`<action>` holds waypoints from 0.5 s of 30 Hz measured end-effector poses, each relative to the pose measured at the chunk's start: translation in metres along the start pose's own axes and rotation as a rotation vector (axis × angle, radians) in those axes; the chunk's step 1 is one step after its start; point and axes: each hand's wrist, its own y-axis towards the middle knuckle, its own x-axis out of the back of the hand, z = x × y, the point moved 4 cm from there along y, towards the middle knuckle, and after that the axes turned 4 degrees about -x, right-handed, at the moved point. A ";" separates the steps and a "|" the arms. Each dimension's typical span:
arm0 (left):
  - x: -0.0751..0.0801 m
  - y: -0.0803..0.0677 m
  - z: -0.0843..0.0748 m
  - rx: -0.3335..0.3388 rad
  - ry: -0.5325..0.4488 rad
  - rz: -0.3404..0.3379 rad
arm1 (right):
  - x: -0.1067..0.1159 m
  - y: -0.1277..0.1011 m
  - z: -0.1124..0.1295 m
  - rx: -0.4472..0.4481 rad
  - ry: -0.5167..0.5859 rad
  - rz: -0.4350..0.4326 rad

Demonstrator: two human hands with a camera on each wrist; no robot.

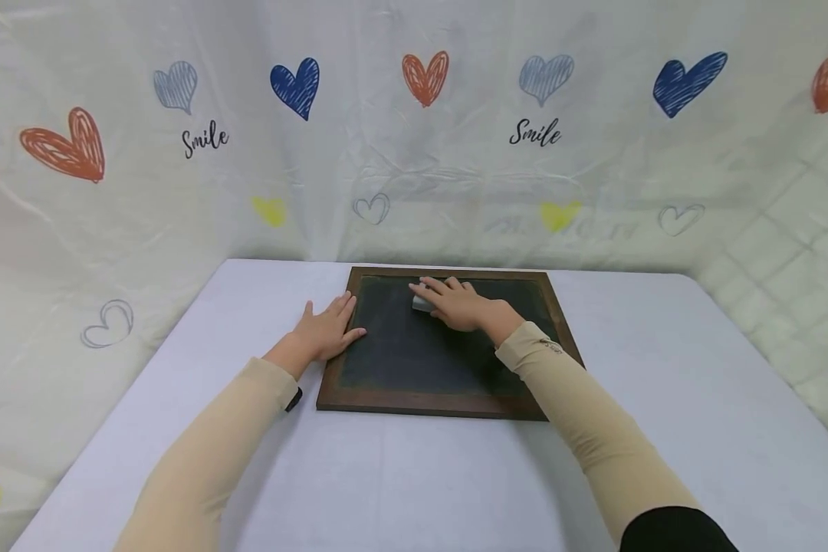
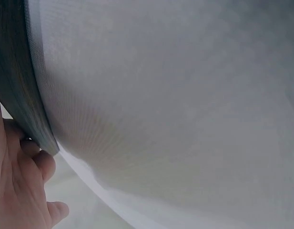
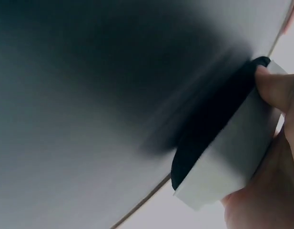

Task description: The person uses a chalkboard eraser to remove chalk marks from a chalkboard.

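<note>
A dark chalkboard (image 1: pixel 421 360) in a brown wooden frame lies flat on the white table (image 1: pixel 359 483). My right hand (image 1: pixel 458 303) grips a small grey eraser (image 1: pixel 422 303) with a black pad against the board's upper part; in the right wrist view the eraser (image 3: pixel 228 162) sits under my fingers (image 3: pixel 275 88), its pad on the board. My left hand (image 1: pixel 327 330) lies flat with straight fingers on the board's left frame edge. In the left wrist view my left hand's fingers (image 2: pixel 23 191) touch the frame (image 2: pixel 23 90).
A white curtain (image 1: pixel 414 153) printed with coloured hearts and the word "Smile" surrounds the table on the back and both sides. Bare tabletop lies left, right and in front of the board.
</note>
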 end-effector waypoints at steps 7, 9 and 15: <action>-0.002 0.002 0.002 0.009 0.007 -0.007 | 0.006 0.013 -0.025 -0.165 -0.023 -0.044; -0.002 0.002 0.003 0.010 0.010 -0.004 | 0.006 0.020 -0.022 -0.183 -0.026 -0.034; -0.002 0.001 0.003 0.005 0.011 0.005 | -0.002 0.028 0.006 -0.087 -0.077 -0.011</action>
